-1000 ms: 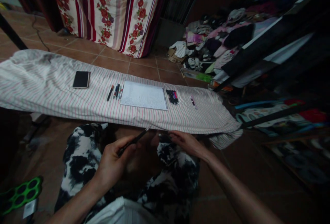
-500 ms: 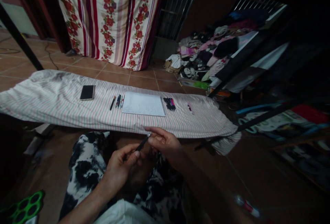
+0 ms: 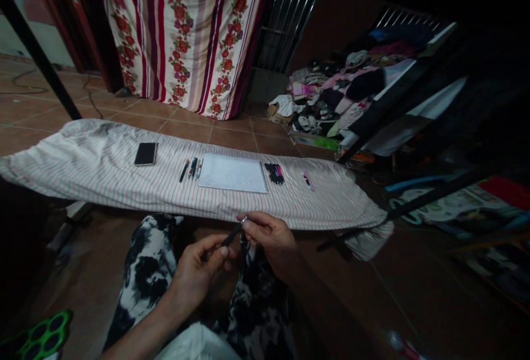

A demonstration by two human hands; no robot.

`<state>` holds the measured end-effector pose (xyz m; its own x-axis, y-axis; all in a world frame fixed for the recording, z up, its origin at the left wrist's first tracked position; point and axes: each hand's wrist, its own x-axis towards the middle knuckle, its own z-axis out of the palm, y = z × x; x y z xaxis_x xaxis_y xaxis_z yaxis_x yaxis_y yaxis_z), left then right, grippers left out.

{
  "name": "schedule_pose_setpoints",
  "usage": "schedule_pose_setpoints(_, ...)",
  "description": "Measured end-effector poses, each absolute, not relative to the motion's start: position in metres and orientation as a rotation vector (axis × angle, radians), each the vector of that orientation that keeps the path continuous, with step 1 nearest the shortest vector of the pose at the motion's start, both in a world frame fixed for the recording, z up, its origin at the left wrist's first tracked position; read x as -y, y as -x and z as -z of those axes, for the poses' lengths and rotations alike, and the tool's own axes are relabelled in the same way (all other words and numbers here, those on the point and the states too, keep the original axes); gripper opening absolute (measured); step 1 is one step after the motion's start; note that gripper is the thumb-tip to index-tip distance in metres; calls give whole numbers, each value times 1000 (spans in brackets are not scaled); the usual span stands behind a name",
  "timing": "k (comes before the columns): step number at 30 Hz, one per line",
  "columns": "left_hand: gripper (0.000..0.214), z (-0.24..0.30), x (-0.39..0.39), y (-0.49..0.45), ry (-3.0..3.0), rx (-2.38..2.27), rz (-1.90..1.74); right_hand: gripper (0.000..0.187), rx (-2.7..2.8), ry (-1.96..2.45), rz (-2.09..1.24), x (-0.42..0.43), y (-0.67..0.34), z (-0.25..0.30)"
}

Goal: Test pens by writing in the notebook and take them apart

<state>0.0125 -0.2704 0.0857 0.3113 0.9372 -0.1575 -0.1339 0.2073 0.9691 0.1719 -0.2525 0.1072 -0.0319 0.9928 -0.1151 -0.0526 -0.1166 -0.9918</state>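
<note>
A dark pen (image 3: 232, 235) with a silvery end is held over my lap, slanting up to the right. My left hand (image 3: 199, 269) pinches its lower part between thumb and fingers. At the silvery upper end, the thumb and fingertips of my right hand (image 3: 271, 238) close around it. Just beyond my hands, a spiral notebook (image 3: 232, 173) lies open on a striped cloth (image 3: 165, 191), its page pale with faint marks. Several pens (image 3: 193, 168) lie to the notebook's left, and a row of dark pens (image 3: 274, 174) to its right.
A phone-like dark device (image 3: 146, 154) lies on the cloth's left part, and a pink-and-white pen (image 3: 307, 181) on the right. Dark bars (image 3: 39, 51) rise at both sides. A floral curtain (image 3: 186, 40) hangs behind, beside a heap of clothes (image 3: 331, 86).
My right thumb and fingertips have closed in on the pen's silvery end. Both hands sit slightly lower and to the right in view, as does the whole scene.
</note>
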Motion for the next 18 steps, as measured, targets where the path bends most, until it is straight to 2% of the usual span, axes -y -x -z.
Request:
schedule_pose_setpoints(12,26,-90,275,-5,-1257,-1048,-886,27,1086,1278,-1291,260,-163,-109)
schedule_pose_setpoints(18,28,-88,276,-4,-1221,-1014,-885,30,1042,1262,-1260,265,-157,-112)
